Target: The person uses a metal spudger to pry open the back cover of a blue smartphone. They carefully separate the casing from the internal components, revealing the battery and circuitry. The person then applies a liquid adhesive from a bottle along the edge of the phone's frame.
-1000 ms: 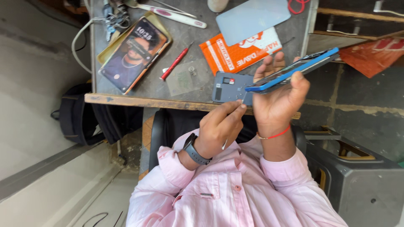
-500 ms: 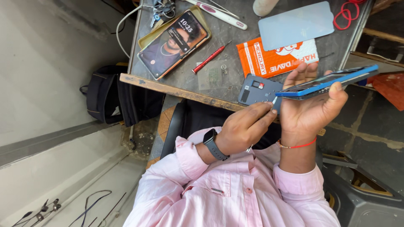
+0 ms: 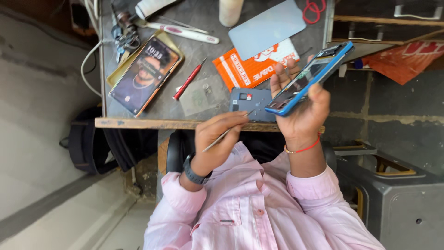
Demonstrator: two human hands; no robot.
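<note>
Head view. My right hand (image 3: 303,113) is clenched around the blue phone (image 3: 312,78), thumb on one long edge and fingertips on the other. It is raised off the counter (image 3: 138,123) and tilted towards me, apparently so that the open face can be seen and reached.

My left hand (image 3: 217,136) grasps a thin metal tool (image 3: 226,133) in a pen grip. Its tip points to 2 o'clock, at the phone's lower end; I cannot tell whether it touches.

At 12 o'clock from the left hand, a grey back cover (image 3: 247,99) lies flat near the counter's front edge, just under the raised phone, set aside within reach. An orange packet (image 3: 245,69) lies just beyond the cover. At 10 o'clock from the cover lie a red screwdriver (image 3: 189,79) and, further on, a lit phone (image 3: 144,74) in a tray.
</note>
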